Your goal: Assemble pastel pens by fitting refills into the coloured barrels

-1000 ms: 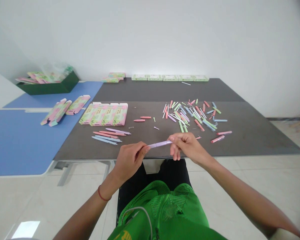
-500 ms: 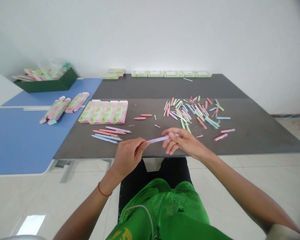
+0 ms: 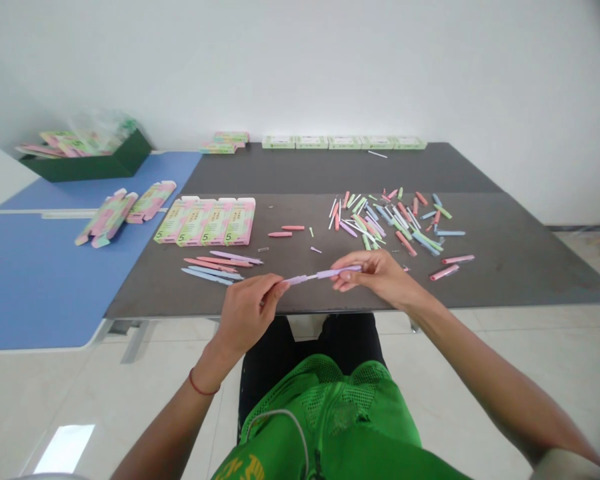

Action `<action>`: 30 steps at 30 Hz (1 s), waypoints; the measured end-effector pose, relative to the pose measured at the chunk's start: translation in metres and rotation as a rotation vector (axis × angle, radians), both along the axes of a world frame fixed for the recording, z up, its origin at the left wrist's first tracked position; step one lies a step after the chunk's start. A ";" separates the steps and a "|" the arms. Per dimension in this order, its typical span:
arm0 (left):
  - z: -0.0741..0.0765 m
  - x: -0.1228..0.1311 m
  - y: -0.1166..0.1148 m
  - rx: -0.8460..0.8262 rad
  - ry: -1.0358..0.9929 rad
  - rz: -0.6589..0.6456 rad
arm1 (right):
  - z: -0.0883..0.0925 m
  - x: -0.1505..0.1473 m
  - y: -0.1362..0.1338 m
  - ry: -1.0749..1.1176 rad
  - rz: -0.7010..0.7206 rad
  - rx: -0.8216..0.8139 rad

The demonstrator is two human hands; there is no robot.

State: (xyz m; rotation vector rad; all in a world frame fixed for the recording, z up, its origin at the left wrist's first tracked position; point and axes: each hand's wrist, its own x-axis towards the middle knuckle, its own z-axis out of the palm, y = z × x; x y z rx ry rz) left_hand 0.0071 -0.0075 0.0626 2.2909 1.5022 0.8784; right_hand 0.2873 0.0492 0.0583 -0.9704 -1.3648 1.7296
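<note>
Pen halves (image 3: 297,280), lilac plastic, pinched in left hand (image 3: 251,303) and right hand (image 3: 381,275).
Aligned, seemingly keeping slim white rod (image 3: 312,277) straight between.

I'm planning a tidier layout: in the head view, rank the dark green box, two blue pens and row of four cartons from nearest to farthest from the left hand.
From the left hand:
1. Two blue pens: just beyond it, leftward.
2. Row of four cartons: behind the pens.
3. Dark green box: far left.

Green mesh-panelled top (image 3: 367,430), yellow print (image 3: 254,468), white cord (image 3: 280,411), red left wristband (image 3: 201,390), black trousers (image 3: 353,340), pale right sleeve (image 3: 570,465)
</note>
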 end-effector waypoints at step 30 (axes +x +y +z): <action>-0.014 0.022 -0.015 0.290 -0.091 0.010 | 0.031 0.010 -0.025 0.297 0.211 -0.063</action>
